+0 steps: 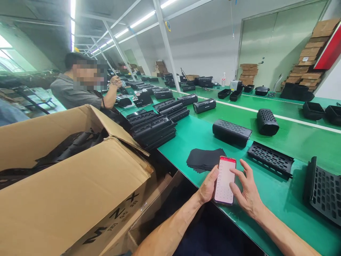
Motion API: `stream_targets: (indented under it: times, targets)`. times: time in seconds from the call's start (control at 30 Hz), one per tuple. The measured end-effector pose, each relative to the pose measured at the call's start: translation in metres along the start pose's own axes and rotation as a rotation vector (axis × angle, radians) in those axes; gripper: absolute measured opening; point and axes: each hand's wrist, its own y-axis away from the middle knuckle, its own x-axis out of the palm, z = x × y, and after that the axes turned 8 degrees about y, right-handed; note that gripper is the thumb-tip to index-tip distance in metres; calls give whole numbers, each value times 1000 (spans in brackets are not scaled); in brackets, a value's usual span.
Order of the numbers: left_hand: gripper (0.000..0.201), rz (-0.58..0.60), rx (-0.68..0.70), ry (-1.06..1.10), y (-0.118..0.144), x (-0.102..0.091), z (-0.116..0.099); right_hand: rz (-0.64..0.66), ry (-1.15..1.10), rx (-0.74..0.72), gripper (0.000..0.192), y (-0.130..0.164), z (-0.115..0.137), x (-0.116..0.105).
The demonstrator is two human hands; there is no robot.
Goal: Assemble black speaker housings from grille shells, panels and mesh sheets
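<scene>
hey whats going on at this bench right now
A person holds a phone in the left hand at the edge of the green bench, the right hand touching its screen. Black sheets and perforated black housings lie just beyond. A co-worker sits further along, past an open cardboard box.

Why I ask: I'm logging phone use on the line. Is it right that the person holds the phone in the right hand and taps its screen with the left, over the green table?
Not quite: the hands are swapped. The head view shows the left hand holding the phone while the right hand taps its screen, over the green table.
</scene>
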Motion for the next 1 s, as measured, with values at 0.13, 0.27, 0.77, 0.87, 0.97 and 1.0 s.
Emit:
stream_targets:
  times: [0.13,0.27,0.77,0.87,0.97,1.0]
  targets:
    - [54,-65,43,16,-1,3,0,23,-38,-161,29,-1,3,-8]
    - [57,-57,57,6,-2,4,0,73,-86,-313,35,-3,8,-16]
    - [64,-80,69,5,-2,5,1,185,-9,-393,34,-4,15,-18]
    - [66,-73,49,14,-2,5,1,148,-47,-371,35,-3,13,-17]
    - [71,-75,20,29,-4,3,2,157,-47,-357,33,-4,12,-16]
    - [73,-78,10,35,-5,2,2,169,-38,-354,32,-5,12,-15]
